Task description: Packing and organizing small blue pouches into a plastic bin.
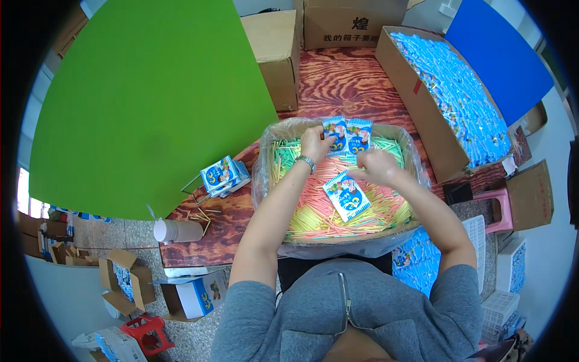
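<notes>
In front of me is a cardboard box lined with clear plastic [260, 181], full of thin green, pink and yellow sticks [307, 208]. My left hand [316, 143] reaches over its far side, thumb and fingers closed on a small blue-and-white packet [336, 134]. A second packet [358, 131] stands close beside that one, on its right. My right hand [380, 167] is curled just below the second packet, its fingertips hiding what they pinch. Against its thumb side, a third packet [346, 196] lies tilted over the sticks.
Left of the box are a stack of packets [219, 175], loose sticks [205, 218] and a white bottle [178, 231]. A large green board [145, 108] covers the table's left. A long carton of blue packets [455, 90] stands at far right, cartons [274, 57] behind.
</notes>
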